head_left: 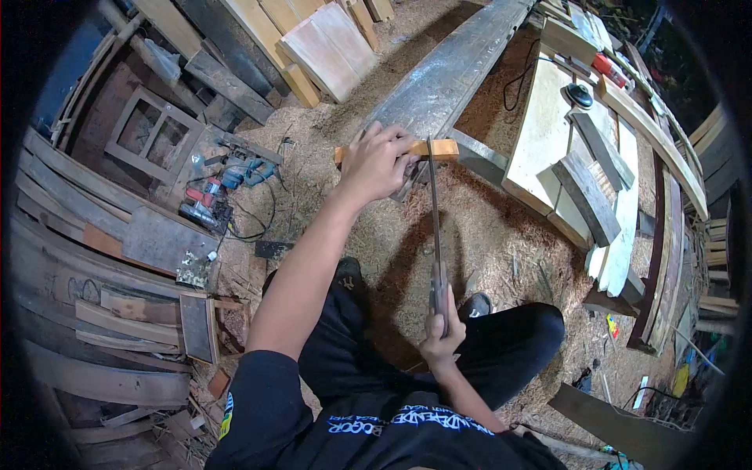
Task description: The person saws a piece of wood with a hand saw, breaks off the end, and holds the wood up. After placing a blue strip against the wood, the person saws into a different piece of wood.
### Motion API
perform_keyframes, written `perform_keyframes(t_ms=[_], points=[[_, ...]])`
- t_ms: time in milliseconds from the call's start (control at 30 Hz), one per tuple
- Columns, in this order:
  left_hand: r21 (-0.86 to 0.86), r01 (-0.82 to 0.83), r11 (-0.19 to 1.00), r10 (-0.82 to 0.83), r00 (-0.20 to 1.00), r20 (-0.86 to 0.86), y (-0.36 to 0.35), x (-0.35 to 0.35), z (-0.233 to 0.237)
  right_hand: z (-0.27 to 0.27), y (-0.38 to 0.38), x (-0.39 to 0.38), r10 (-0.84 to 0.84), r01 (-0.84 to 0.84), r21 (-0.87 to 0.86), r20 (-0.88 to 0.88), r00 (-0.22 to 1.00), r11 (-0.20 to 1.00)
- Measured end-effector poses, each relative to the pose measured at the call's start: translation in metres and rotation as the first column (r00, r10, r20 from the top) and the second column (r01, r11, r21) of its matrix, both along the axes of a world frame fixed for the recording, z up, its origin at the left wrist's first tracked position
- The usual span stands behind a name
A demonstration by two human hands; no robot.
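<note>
My left hand [376,164] is wrapped over a short orange-brown wood strip [444,149], pressing it across the near end of a long grey plank [427,86]. In my right hand [442,329] is the handle of a handsaw [435,227], seen edge-on. The saw's far end crosses the strip just right of my left hand, near the strip's right end. Whether the blade has cut into the wood cannot be made out.
Power tools [207,196] with cables lie on the left by a small wooden frame [153,135]. Boards [329,47] lean at the back. A workbench [544,145] on the right holds wood pieces and a black round object [580,95]. Sawdust covers the floor [501,258].
</note>
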State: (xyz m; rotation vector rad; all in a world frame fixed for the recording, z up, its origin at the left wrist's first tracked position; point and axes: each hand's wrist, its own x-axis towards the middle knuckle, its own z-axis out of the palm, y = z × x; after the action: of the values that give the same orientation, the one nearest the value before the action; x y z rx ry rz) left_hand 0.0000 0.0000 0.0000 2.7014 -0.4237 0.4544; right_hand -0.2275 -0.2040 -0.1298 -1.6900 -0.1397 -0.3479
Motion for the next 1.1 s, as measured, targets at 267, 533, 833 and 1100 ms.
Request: perform_keyframes(t_ms=[267,533,833,1100], points=[[0.008,0.043,0.999,-0.044,0.987,0.157,0.006,0.008,-0.001,0.046,0.029,0.095,0.0,0.0,0.021,-0.011,1.0,1.0],[-0.023,0.065,0.998,-0.063,0.994,0.084,0.003,0.0,-0.005,-0.004,0.0,-0.011,0.003,-0.002,-0.029,0.011,1.0,1.0],[0.043,0.025,0.999,-0.027,0.998,0.058,0.003,-0.002,0.001,0.015,0.02,0.044,-0.019,0.015,0.049,0.07,0.997,0.999],[0.007,0.061,0.998,-0.061,0.986,0.155,-0.001,-0.004,0.0,0.02,0.02,0.05,-0.015,0.016,-0.006,0.083,0.996,1.0]])
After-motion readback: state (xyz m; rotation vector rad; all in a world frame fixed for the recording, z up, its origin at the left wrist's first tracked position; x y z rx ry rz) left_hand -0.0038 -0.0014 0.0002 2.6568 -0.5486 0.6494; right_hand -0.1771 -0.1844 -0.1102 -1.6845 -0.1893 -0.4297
